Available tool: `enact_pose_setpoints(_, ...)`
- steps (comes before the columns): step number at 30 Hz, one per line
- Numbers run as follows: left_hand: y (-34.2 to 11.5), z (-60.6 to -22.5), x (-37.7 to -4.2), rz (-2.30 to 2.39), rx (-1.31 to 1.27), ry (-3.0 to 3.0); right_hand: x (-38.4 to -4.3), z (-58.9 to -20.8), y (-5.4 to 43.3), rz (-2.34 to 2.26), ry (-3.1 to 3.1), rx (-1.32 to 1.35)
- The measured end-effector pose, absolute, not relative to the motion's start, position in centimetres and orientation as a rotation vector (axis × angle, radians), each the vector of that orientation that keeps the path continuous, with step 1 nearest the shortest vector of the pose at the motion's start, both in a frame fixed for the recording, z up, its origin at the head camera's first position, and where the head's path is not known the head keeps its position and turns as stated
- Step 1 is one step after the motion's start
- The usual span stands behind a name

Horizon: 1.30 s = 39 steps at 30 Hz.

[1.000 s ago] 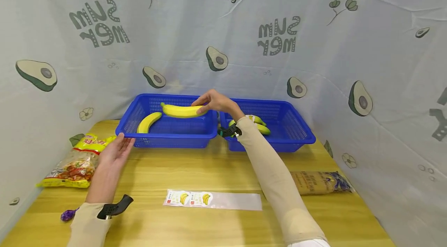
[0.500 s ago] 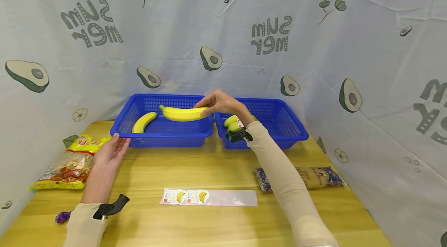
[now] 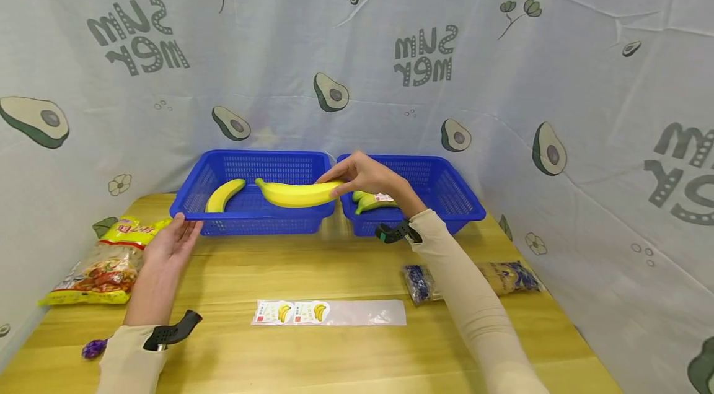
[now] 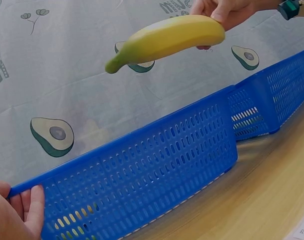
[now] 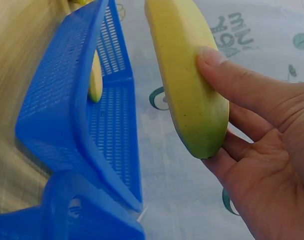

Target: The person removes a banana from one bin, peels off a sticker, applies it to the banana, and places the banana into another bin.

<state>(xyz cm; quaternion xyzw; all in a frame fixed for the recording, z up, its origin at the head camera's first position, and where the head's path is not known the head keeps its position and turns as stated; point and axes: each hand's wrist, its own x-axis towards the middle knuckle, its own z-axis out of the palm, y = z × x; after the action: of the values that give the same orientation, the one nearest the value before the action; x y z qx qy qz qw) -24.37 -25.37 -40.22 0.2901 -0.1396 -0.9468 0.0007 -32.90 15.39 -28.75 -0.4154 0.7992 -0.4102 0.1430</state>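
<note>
In the head view my right hand pinches a yellow banana by one end, thumb on the near side. The banana lies level, stem to the left, above the left blue basket. In the right wrist view, the banana sits between thumb and fingers, its blunt end greenish. My left hand holds the left basket's front left corner; in the left wrist view its fingers bend under the rim. A second banana rests inside that basket. Behind my right hand, a labelled banana bunch lies in the right blue basket.
A strip of banana stickers lies on the wooden table. To the left are a yellow food bag and a small purple object. A brown packet is partly behind my right forearm. A printed curtain hangs behind the baskets.
My right hand has carried the banana a little to the right and lower over the left basket. My left hand stays at the basket's corner. The head view has turned slightly right.
</note>
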Motion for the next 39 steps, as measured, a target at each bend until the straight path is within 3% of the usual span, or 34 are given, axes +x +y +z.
enact_pose_setpoints(19,-25.5,-40.2,-24.3,-2.981,0.904,-0.443,-28.2,-31.5,19.2,-1.145,2.293,-1.269)
enact_pose_setpoints(39,-25.7,-40.2,-24.3,-3.006,0.906,-0.411,-25.8,-36.4,21.7,-1.293,2.208,-1.193)
